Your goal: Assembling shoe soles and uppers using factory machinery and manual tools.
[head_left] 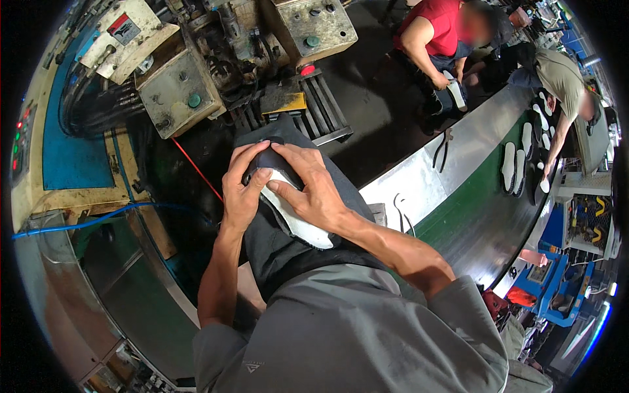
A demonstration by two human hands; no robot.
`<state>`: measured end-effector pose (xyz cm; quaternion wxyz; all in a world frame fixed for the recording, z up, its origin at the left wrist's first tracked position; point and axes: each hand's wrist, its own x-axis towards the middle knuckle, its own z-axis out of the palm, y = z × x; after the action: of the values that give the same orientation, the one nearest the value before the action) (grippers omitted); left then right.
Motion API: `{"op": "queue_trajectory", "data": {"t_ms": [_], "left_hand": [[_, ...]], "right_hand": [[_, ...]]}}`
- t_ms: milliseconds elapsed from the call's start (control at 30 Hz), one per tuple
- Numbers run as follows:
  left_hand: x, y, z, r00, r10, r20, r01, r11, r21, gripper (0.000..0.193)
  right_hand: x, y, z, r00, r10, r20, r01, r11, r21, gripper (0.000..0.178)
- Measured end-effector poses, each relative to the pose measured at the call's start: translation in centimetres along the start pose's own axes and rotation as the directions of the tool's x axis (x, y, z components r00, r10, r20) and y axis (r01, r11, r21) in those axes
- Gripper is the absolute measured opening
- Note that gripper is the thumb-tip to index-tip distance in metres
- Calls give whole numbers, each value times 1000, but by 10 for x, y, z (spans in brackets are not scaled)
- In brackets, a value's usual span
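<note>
both hands are on the dark shoe upper, which rests on my dark-trousered knee. my left hand wraps around the upper's left side, fingers curled and closed on it, thumb lying against the white insole. my right hand presses down on the upper from its right, fingers together over the toe end, thumb tip meeting the insole. the insole sits against the upper's underside, its heel end sticking out toward me.

as i judge it, the insole is being seated on the upper, so i'd keep the left hand steady as the clamp, smooth with the right thumb, and check that the edges line up. behind the upper stands a grimy press machine; right of it runs a green conveyor belt.
</note>
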<state>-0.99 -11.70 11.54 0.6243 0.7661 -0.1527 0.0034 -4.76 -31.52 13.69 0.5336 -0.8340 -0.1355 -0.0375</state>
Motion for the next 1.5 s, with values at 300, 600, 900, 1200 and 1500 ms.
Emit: {"op": "queue_trajectory", "data": {"t_ms": [300, 600, 900, 1200, 1500], "left_hand": [[2, -12, -10, 993, -2, 118, 37, 955, -296, 56], [6, -25, 4, 992, -28, 125, 77, 912, -403, 61], [21, -16, 0, 982, -37, 186, 64, 988, -141, 54], [36, -4, 16, 975, -129, 180, 115, 990, 88, 49], [31, -19, 13, 983, -33, 183, 39, 999, -29, 51]], "right_hand": [[14, 33, -52, 873, 190, 449, -406, 794, 452, 96], [33, 37, -54, 889, 46, 456, -166, 960, 227, 103], [24, 71, -58, 838, 57, 543, -433, 676, 596, 105], [-12, 35, -46, 995, 4, 102, 26, 958, -287, 50], [-14, 17, -56, 989, -139, 58, 149, 958, -247, 26]]}}
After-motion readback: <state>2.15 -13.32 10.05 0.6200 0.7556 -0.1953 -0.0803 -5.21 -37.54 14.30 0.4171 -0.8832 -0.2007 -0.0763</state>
